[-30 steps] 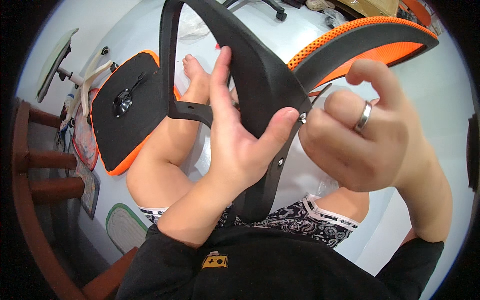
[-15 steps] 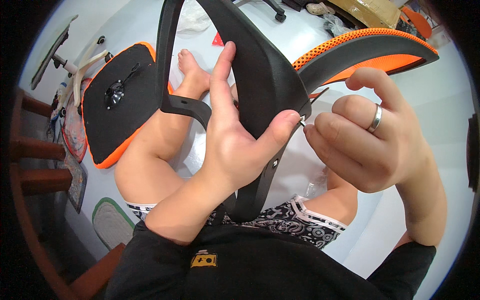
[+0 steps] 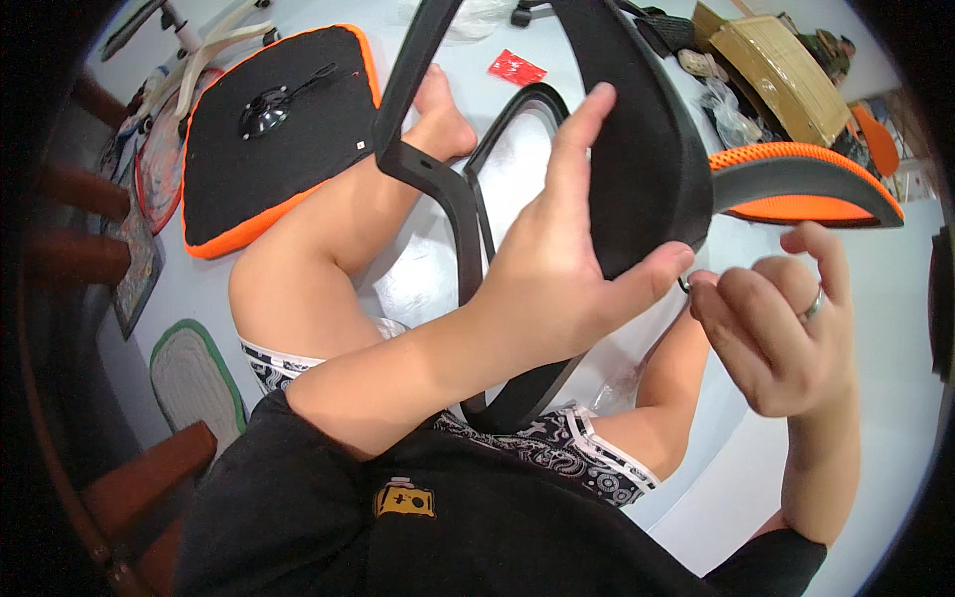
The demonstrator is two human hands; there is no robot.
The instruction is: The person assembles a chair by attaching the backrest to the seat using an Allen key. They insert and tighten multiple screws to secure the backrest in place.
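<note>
A black plastic chair armrest [image 3: 652,149] is held up over my lap, its looped frame hanging down between my legs. My left hand [image 3: 547,249] grips its padded part, thumb along the lower end and index finger stretched upward. Beside that thumb, my right hand [image 3: 776,333] is closed, pinching a thin bent metal piece that looks like a hex key [image 3: 685,286]. Its tip is at the armrest's lower end; most of it is hidden by my fingers. Just beyond lies a chair backrest [image 3: 811,187] with orange mesh and a black frame.
A seat cushion [image 3: 288,164], black underside up with orange edging, lies left of my leg. Ahead are a red packet [image 3: 516,68] and a cardboard box [image 3: 781,80]. A white chair base [image 3: 214,50], a green-edged mat [image 3: 194,373] and brown wooden furniture [image 3: 149,483] are at left.
The view has shifted. The armrest and both hands have moved rightward, away from the seat cushion, and my right hand is lower. Both hands keep their grips.
</note>
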